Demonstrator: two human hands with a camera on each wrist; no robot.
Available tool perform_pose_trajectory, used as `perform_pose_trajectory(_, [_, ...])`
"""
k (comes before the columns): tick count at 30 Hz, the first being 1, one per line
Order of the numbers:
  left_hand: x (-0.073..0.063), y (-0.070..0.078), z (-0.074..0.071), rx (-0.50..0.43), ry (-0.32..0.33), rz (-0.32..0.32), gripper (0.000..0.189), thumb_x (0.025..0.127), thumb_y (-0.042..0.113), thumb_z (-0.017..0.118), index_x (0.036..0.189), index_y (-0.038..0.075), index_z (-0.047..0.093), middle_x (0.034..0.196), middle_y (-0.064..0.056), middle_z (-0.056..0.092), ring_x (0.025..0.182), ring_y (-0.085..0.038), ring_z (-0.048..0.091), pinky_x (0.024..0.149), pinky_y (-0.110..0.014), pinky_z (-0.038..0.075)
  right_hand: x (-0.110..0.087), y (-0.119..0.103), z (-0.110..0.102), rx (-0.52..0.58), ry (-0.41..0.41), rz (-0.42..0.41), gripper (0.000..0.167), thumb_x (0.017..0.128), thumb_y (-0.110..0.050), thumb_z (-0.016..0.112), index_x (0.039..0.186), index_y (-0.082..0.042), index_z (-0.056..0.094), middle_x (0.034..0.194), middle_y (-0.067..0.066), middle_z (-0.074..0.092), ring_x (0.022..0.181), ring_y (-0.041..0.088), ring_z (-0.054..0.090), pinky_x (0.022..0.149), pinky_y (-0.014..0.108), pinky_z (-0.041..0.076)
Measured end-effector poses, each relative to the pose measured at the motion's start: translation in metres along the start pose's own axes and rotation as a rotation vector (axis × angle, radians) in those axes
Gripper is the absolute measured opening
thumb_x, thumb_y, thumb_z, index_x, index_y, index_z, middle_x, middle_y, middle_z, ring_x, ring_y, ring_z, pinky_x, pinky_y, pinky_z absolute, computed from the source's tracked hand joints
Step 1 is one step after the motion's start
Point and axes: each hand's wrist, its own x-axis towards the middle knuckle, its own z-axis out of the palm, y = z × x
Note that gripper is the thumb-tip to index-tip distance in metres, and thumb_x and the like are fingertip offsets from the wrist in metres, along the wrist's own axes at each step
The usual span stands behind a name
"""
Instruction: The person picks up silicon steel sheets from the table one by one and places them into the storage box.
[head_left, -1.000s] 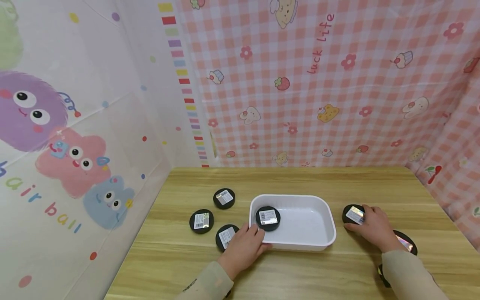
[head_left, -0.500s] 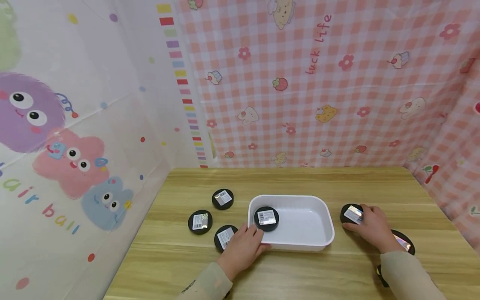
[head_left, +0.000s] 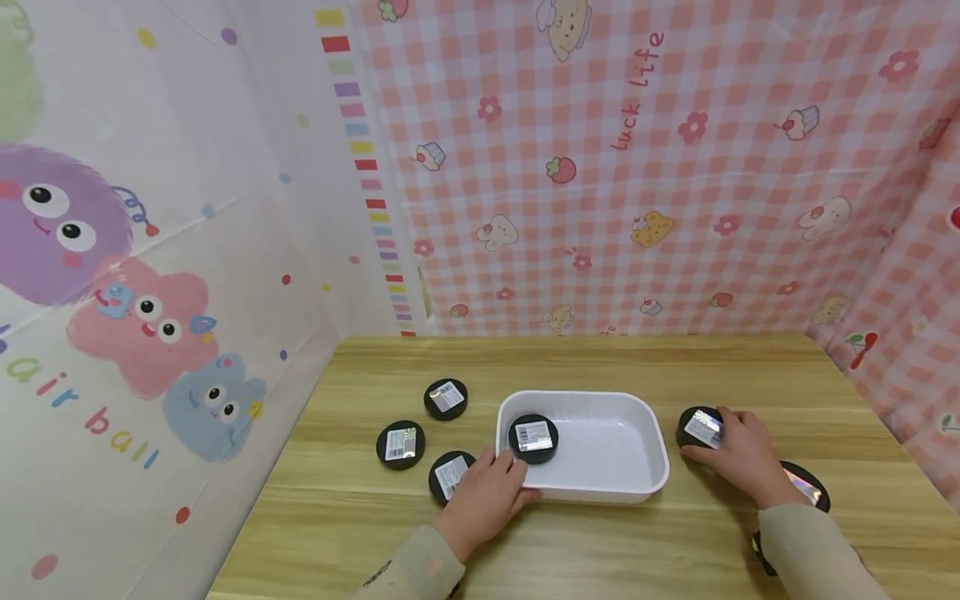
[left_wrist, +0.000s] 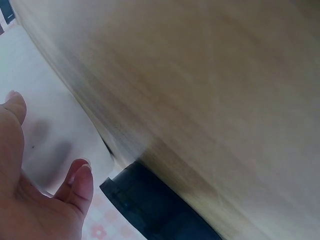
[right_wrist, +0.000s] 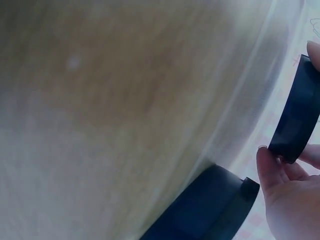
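Observation:
A white rectangular tray (head_left: 607, 454) stands mid-table, with one flat round black container (head_left: 533, 439) inside its left end, label up. My left hand (head_left: 483, 504) grips the tray's near left corner, fingers over the rim and thumb against the near wall; the left wrist view shows these fingers against the white wall (left_wrist: 55, 135). To the right of the tray, my right hand (head_left: 742, 458) pinches another black round container (head_left: 702, 428) by its edge between thumb and fingers. In the right wrist view this black container (right_wrist: 296, 112) shows edge-on between the fingertips.
Left of the tray lie three more black round containers, a far one (head_left: 446, 399), a left one (head_left: 401, 444) and one partly behind my left hand (head_left: 447, 475). Another black container (head_left: 810, 485) is half hidden by my right wrist. Patterned cloth (head_left: 637, 167) hangs behind the table.
The container in my right hand has shifted very slightly left, toward the tray. My left hand and the tray have stayed in place; the head view has shifted a little.

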Motion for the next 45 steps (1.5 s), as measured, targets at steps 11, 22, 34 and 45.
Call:
perform_pose_trajectory(11, [0.001, 0.000, 0.000, -0.028, -0.021, -0.007, 0.037, 0.101, 0.053, 0.051, 0.099, 0.016, 0.056, 0.087, 0.001, 0.055, 0.082, -0.019, 0.047, 0.076, -0.030, 0.045, 0.003, 0.002, 0.002, 0.002, 0.025, -0.011, 0.105, 0.077, -0.046, 0.083, 0.140, 0.021, 0.035, 0.131, 0.046, 0.039, 0.116, 0.058, 0.042, 0.096, 0.071, 0.040])
perform_pose_trajectory(22, [-0.002, 0.001, 0.000, -0.104, -0.099, -0.045, 0.037, 0.102, 0.052, 0.048, 0.101, 0.017, 0.056, 0.090, 0.001, 0.054, 0.085, -0.019, 0.044, 0.079, -0.030, 0.045, -0.001, -0.007, 0.005, -0.014, 0.036, -0.034, 0.101, 0.077, -0.044, 0.084, 0.139, 0.021, 0.037, 0.128, 0.045, 0.042, 0.115, 0.058, 0.042, 0.096, 0.069, 0.040])
perform_pose_trajectory(34, [-0.001, 0.000, 0.004, -0.096, -0.066, -0.030, 0.037, 0.102, 0.053, 0.048, 0.099, 0.017, 0.055, 0.089, 0.002, 0.053, 0.083, -0.018, 0.045, 0.077, -0.029, 0.044, -0.006, -0.015, -0.004, -0.003, 0.053, -0.050, 0.100, 0.079, -0.043, 0.083, 0.139, 0.022, 0.036, 0.127, 0.045, 0.042, 0.113, 0.057, 0.042, 0.095, 0.068, 0.040])
perform_pose_trajectory(45, [0.000, 0.000, 0.003, -0.076, -0.049, -0.019, 0.037, 0.102, 0.053, 0.048, 0.099, 0.017, 0.055, 0.087, 0.002, 0.053, 0.082, -0.018, 0.045, 0.076, -0.028, 0.043, -0.008, -0.022, -0.009, 0.022, 0.057, -0.043, 0.101, 0.081, -0.045, 0.081, 0.142, 0.020, 0.033, 0.133, 0.044, 0.039, 0.117, 0.057, 0.040, 0.096, 0.070, 0.039])
